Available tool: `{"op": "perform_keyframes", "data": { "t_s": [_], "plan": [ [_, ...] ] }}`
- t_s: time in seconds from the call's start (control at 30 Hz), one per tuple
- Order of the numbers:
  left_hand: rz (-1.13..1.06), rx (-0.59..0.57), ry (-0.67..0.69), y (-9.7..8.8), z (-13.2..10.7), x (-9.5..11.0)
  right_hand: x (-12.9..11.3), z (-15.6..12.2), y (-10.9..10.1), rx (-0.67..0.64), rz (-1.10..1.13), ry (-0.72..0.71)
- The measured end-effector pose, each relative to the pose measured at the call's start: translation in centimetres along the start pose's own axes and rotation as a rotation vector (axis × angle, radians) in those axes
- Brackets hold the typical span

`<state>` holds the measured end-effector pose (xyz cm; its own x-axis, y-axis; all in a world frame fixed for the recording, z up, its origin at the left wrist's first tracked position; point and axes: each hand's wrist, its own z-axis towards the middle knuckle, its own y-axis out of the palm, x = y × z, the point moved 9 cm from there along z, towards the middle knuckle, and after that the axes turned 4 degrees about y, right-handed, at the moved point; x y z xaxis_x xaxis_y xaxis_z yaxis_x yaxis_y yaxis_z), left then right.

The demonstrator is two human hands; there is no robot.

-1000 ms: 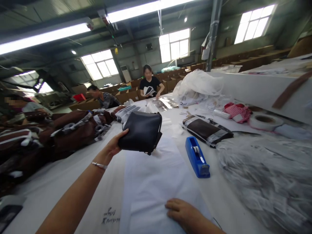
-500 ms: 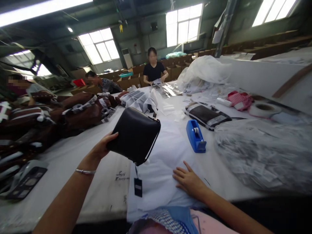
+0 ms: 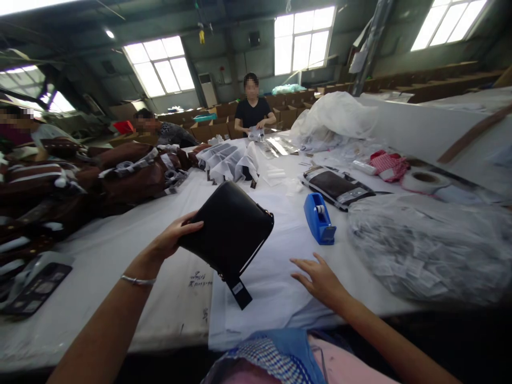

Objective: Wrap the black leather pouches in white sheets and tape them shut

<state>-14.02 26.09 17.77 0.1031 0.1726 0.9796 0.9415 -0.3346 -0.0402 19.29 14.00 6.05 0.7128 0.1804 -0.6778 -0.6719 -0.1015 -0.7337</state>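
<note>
My left hand (image 3: pixel 172 240) grips a small black leather bag (image 3: pixel 228 229) by its left edge and holds it tilted above the table. A black hang tag (image 3: pixel 240 292) dangles from the bag's lower corner. Under the bag lies a sheet of white paper (image 3: pixel 272 288). My right hand (image 3: pixel 320 278) hovers over that paper with its fingers spread, just right of the tag, holding nothing. A thin silver bracelet (image 3: pixel 138 280) circles my left wrist.
A blue tape dispenser (image 3: pixel 319 218) stands right of the bag. A clear sack of small packets (image 3: pixel 432 250) fills the right side. Brown bags (image 3: pixel 120 176) are heaped at left. A wrapped brown bag (image 3: pixel 336 186) and a tape roll (image 3: pixel 424 180) lie farther back. Other people work at the far end.
The bag has tilted and come lower and rightward, its tag swinging under it. My right hand has lifted off the paper and spread its fingers.
</note>
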Motion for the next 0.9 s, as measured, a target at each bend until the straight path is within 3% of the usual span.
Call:
{"op": "perform_keyframes", "data": {
  "t_s": [0.07,0.13,0.23,0.33,0.4,0.47,0.53,0.6,0.67,0.77,0.9],
  "plan": [
    [0.048,-0.046,0.020,1.4,0.1,0.6,-1.3,1.5,-1.4,0.064,0.433,0.012],
    [0.102,-0.101,0.033,3.2,0.5,1.2,-2.8,2.9,-1.6,0.031,0.889,0.047],
    [0.163,-0.189,0.027,5.6,1.2,1.2,-4.7,4.7,-0.9,-0.063,1.297,0.130],
    [0.104,-0.201,0.029,6.6,2.2,-0.1,-4.3,5.9,0.2,-0.077,1.421,0.265],
    [-0.082,-0.138,0.067,6.4,3.1,-2.0,-3.1,6.7,0.8,-0.034,1.499,0.338],
    [-0.302,-0.026,0.084,6.1,3.9,-5.3,-1.7,7.5,1.2,0.040,1.608,0.413],
    [-0.386,0.074,0.005,6.5,4.5,-10.0,-0.4,8.3,1.3,0.134,1.705,0.497],
    [-0.357,0.065,-0.088,8.5,4.6,-14.3,0.4,9.1,1.0,0.221,1.770,0.548],
    [-0.320,0.014,-0.151,11.2,4.5,-17.2,0.5,10.2,0.1,0.279,1.814,0.541],
    [-0.254,-0.074,-0.199,15.0,4.2,-19.0,-0.1,12.1,-1.3,0.304,1.848,0.516],
    [-0.123,-0.166,-0.165,18.7,3.8,-17.6,-1.8,14.2,-1.8,0.257,1.858,0.530]
  ]
}}
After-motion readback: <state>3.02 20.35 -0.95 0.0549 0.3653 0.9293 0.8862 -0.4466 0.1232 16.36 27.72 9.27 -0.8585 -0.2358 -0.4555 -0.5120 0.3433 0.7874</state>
